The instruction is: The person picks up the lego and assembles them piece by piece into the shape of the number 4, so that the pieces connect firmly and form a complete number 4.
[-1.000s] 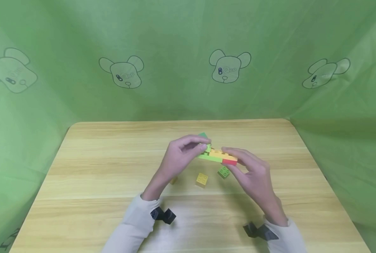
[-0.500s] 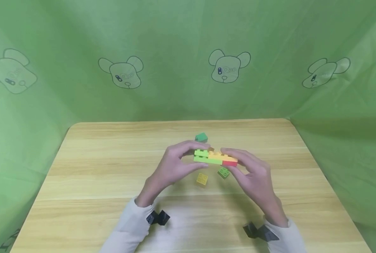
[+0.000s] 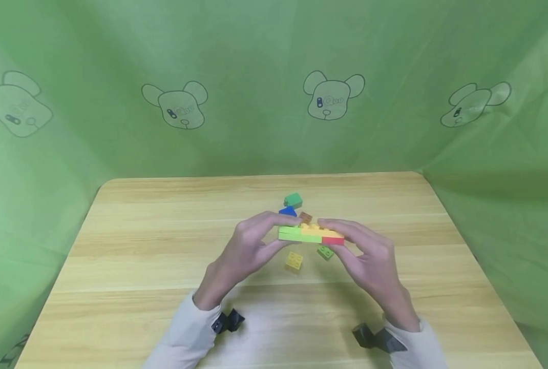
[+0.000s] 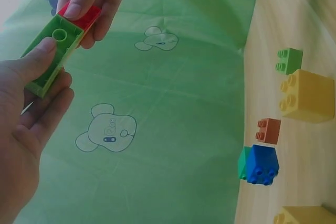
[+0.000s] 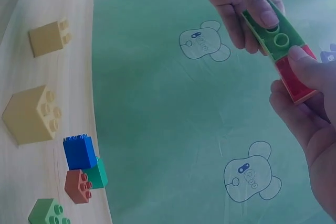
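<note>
Gripping lime-yellow-red rectangular plastic brick bar [image 3: 311, 236], our L hand [image 3: 247, 247] & R hand [image 3: 371, 252] each pinching an end. We judge 2 layers joined; unattached: yellow sq. plastic brick [image 3: 294, 261] our side of L hand, blue studded plastic brick [image 3: 288, 211] beyond, etc.

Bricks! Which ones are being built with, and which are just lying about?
In use, held by left hand and right hand:
lime-green bricks
orange brick
red brick

Loose on the table, probably spare:
two yellow bricks
small green brick
brown brick
blue brick
teal brick
</note>
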### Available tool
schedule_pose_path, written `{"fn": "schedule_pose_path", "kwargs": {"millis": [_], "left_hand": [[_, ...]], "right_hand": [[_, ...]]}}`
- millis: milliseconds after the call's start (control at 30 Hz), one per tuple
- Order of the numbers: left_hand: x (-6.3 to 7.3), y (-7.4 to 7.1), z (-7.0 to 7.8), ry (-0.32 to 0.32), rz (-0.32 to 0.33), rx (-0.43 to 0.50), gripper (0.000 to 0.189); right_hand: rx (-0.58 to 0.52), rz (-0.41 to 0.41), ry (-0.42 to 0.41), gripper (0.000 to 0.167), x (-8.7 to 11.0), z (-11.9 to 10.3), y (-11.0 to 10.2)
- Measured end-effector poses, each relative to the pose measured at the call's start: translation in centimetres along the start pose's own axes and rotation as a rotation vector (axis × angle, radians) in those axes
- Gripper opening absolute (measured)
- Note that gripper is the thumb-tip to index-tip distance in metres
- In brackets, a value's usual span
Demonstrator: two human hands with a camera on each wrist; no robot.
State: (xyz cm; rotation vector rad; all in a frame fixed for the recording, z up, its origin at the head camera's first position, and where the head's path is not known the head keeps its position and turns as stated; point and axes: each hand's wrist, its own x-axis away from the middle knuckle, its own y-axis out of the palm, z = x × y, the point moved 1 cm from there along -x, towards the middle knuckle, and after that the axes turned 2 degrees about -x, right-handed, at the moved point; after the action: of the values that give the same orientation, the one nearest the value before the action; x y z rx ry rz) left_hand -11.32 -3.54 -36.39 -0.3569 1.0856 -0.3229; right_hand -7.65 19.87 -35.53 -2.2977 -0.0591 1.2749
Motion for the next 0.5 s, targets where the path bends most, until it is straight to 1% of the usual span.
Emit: {"fn": "schedule_pose_path", "kwargs": {"millis": [133,300,500], "left_hand": [[0.15,-0.07,0.11,0.013,0.013,0.006,0.038],[0.19,0.08,0.02,0.009,0.027,0.057,0.04],[0.13,0.34,-0.13,0.007,0.012,0.118,0.044]], "right_hand": [[0.001,0.0,-0.007,0.038,-0.09,-0.07,0.04],[0.001,0.002,-0.02,0.038,-0.16,-0.07,0.07],[-0.031,-0.007,-0.027,0.038,-0.11,-0.14,0.2]]}}
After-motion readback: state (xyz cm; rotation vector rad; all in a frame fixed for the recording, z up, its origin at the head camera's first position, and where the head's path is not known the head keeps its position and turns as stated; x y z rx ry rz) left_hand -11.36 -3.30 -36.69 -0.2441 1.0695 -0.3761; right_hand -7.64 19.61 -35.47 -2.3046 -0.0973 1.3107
